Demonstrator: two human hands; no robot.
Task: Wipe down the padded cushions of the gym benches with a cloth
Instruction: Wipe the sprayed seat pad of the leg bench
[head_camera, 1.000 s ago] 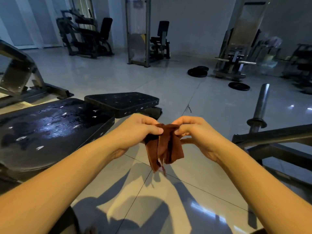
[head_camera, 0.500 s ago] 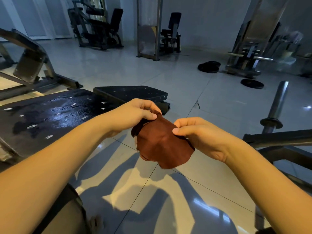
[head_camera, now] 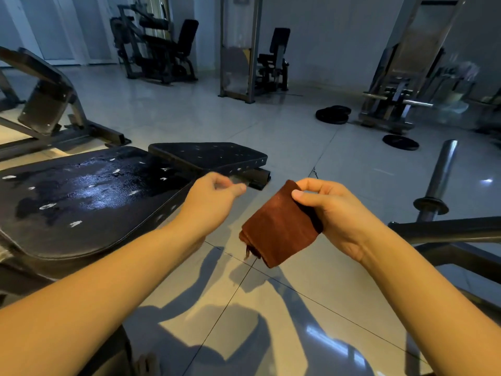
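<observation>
A folded brown cloth (head_camera: 279, 226) hangs in the air over the tiled floor, held by my right hand (head_camera: 336, 213) between thumb and curled fingers. My left hand (head_camera: 211, 202) is off the cloth, a little to its left, blurred, its fingers loosely curled and holding nothing. To the left lies a black padded bench back cushion (head_camera: 81, 202), worn with white scuffs and shiny in patches. Its smaller seat cushion (head_camera: 208, 157) sits just beyond my left hand.
A metal frame with an upright bar (head_camera: 442, 175) stands close on the right. Weight plates (head_camera: 334, 114) lie on the floor further back. Several machines (head_camera: 154, 50) line the far wall. Another bench frame (head_camera: 46, 104) stands at the far left.
Both hands were folding the cloth together. My left hand has let go and moved left toward the bench; my right hand alone holds the folded cloth now.
</observation>
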